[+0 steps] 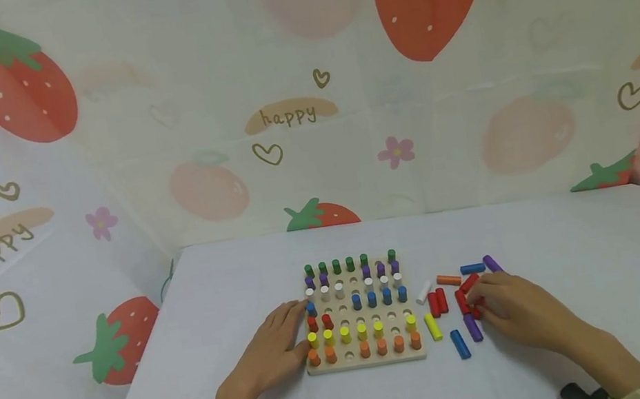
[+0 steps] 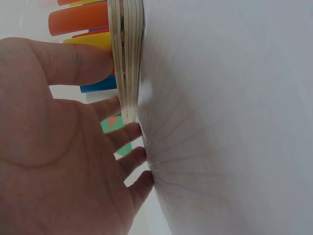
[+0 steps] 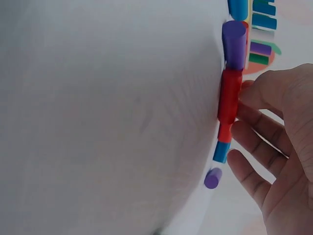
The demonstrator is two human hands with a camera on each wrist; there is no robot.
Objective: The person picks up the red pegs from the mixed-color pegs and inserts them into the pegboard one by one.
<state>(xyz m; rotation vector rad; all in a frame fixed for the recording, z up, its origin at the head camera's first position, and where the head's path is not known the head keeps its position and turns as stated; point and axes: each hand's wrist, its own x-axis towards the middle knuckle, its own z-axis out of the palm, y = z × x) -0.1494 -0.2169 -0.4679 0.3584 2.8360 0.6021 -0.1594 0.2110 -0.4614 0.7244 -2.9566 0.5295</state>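
Note:
A wooden pegboard lies on the white table, with rows of green, purple, white, blue, red, yellow and orange pegs. Bare holes show in several rows, most of them in the red row. My left hand rests against the board's left side, thumb and fingertips on its edge, fingers fairly straight. Right of the board, my right hand reaches down among loose pegs. Its thumb and curled fingers pinch a red peg, mostly hidden by the hand. Another red peg and a purple peg lie beside these fingers.
Between board and right hand lie a white peg, a yellow peg, a blue peg and red pegs. Farther back are an orange peg and another blue one. A strawberry-print curtain stands behind the table.

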